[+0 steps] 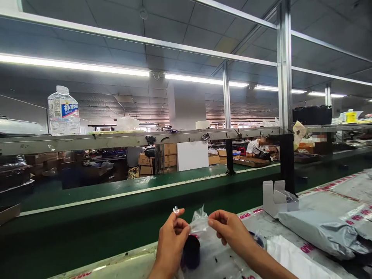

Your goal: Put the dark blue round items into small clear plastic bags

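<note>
A clear plastic bag (200, 224) is stretched between my two hands above the near table. My left hand (172, 242) pinches its left edge between thumb and fingers. A small shiny clear-and-white piece (176, 209) sits at the raised index fingertip of that hand. On the right side, my right hand (231, 229) is closed in a pinch on the bag's other edge. Just below the bag and beside my left thumb is a dark round cylinder (192, 252); its far side is partly covered. Whether anything is inside the bag I cannot tell.
At right stand an open white box (274, 199) and a grey plastic package (319, 228), with white sheets (290, 257) nearer. A green conveyor belt (116, 213) runs behind the table. A shelf (130, 138) above it carries a bottle (63, 112). A person (255, 146) sits beyond.
</note>
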The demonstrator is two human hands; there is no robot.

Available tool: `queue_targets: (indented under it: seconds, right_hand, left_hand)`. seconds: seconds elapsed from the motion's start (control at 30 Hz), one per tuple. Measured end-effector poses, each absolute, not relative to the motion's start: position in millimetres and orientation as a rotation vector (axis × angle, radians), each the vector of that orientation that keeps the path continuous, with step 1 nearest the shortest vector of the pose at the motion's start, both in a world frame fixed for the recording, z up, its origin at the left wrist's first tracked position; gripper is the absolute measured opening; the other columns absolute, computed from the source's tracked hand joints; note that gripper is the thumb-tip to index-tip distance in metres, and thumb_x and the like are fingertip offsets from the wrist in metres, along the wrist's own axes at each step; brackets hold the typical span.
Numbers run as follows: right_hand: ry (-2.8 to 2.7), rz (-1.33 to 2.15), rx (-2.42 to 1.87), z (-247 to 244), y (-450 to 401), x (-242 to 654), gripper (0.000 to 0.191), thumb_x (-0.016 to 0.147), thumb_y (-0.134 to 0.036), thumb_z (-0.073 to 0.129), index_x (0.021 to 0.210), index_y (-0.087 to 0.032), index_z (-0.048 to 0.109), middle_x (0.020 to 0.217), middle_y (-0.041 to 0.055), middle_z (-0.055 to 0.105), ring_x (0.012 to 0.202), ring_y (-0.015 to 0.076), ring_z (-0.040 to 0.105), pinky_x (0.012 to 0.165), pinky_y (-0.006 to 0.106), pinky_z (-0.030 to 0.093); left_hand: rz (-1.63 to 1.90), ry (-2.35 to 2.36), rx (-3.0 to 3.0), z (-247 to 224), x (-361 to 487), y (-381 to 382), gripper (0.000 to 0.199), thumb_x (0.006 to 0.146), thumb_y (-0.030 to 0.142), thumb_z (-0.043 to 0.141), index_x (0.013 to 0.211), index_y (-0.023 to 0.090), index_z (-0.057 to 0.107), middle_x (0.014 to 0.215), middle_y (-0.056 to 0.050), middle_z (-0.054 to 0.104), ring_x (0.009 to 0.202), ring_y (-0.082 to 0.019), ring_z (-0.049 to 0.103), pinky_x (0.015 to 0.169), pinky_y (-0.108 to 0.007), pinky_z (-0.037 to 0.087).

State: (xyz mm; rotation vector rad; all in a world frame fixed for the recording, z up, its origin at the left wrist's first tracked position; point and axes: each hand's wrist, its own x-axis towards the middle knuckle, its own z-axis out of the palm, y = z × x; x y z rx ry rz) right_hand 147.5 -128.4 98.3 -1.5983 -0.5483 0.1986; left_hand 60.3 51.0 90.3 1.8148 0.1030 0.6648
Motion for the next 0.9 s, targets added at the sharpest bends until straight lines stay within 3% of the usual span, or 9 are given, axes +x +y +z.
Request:
queue_targets:
  seconds: [0.1, 0.2, 0.4, 0.7, 0.9]
  right_hand:
    - [-0.575, 0.12, -1.644, 88.6, -106.2, 162.0, 0.03, 0.073, -0.046, 0.06, 0.084, -0.018, 0.064, 0.069, 0.0002, 0.062, 0.059, 0.0178, 0.061, 0.047, 0.026, 0.045]
    - [-0.625, 0.008, -1.725, 76.6, -84.6, 173.4, 0.022, 0.079, -0.038, 0.055, 0.085, -0.019, 0.064, 0.071, 0.0022, 0.066, 0.067, 0.0214, 0.065, 0.055, 0.029, 0.049]
    - [-0.754, -0.205, -1.937, 48.4, -64.6, 181.8, 0.011, 0.083, -0.019, 0.058, 0.08, -0.022, 0.069, 0.081, 0.0026, 0.073, 0.079, 0.0224, 0.066, 0.075, 0.033, 0.046]
    - [-0.891, -0.155, -2.078, 23.7, -93.7, 166.1, 0.014, 0.084, -0.012, 0.057, 0.083, -0.019, 0.07, 0.088, 0.0048, 0.075, 0.086, 0.023, 0.069, 0.079, 0.031, 0.048]
    - [-1.046, -0.173, -2.088, 26.6, -111.5, 147.4, 0.018, 0.081, -0.008, 0.054, 0.082, -0.022, 0.067, 0.087, 0.0018, 0.071, 0.082, 0.0204, 0.067, 0.07, 0.027, 0.047]
  left_hand:
    - [0.742, 0.156, 1.937, 88.8, 62.0, 68.2, 0.045, 0.08, 0.031, 0.058, 0.122, 0.013, 0.06, 0.079, -0.002, 0.07, 0.069, -0.02, 0.065, 0.066, -0.03, 0.048]
    - [0.832, 0.172, 2.083, 84.5, 65.5, 82.2, 0.043, 0.085, 0.028, 0.053, 0.126, 0.016, 0.06, 0.084, -0.001, 0.071, 0.074, -0.02, 0.067, 0.073, -0.032, 0.048]
    - [0.88, 0.222, 2.344, 61.4, 70.1, 98.3, 0.048, 0.085, 0.012, 0.047, 0.13, 0.022, 0.061, 0.09, 0.0, 0.072, 0.08, -0.019, 0.069, 0.077, -0.03, 0.046]
    - [0.685, 0.12, 2.461, 42.6, 48.7, 89.1, 0.057, 0.085, 0.004, 0.051, 0.138, 0.024, 0.056, 0.092, 0.003, 0.074, 0.083, -0.016, 0.069, 0.079, -0.025, 0.049]
    - [0.603, 0.04, 2.501, 30.1, 46.0, 92.2, 0.066, 0.082, 0.004, 0.052, 0.143, 0.028, 0.052, 0.096, 0.001, 0.076, 0.084, -0.019, 0.07, 0.079, -0.027, 0.048]
